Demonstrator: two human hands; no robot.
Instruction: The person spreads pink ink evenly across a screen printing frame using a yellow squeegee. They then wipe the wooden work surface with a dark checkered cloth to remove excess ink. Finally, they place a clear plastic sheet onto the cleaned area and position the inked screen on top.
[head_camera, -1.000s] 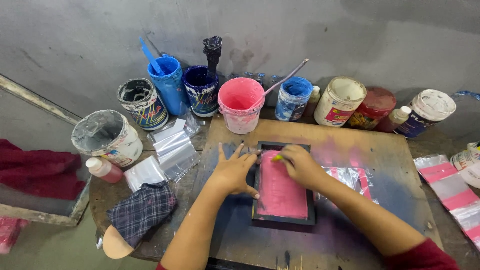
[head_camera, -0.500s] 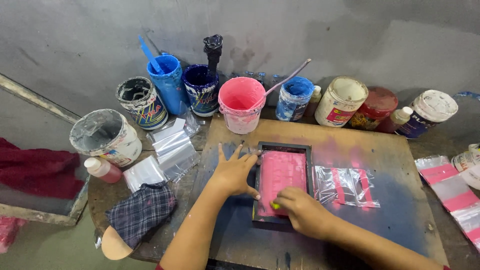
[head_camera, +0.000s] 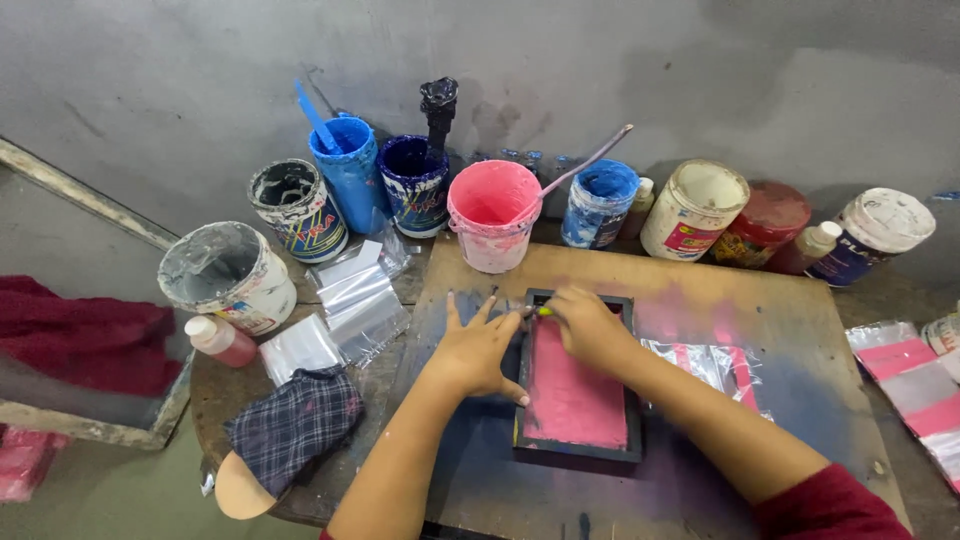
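- Tabletop (head_camera: 760, 310), stained pink and blue, carries a small dark printing frame (head_camera: 577, 448) with a pink screen near its front middle.
- Frame lies under both hands: its left edge is beneath the left fingers (head_camera: 512, 392), its far end beneath the right ones.
- Left hand (head_camera: 475, 350) rests flat, fingers spread wide, gripping nothing, pressing on the frame's left edge.
- Right hand (head_camera: 588, 325) is curled at the frame's far end, fingers closed around a small yellow-tipped tool (head_camera: 543, 311).
- Pink bucket (head_camera: 493, 215) stands just beyond.

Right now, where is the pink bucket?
The pink bucket stands at the back edge of the wooden board, centre of the head view, between the dark blue pot and the blue tub.
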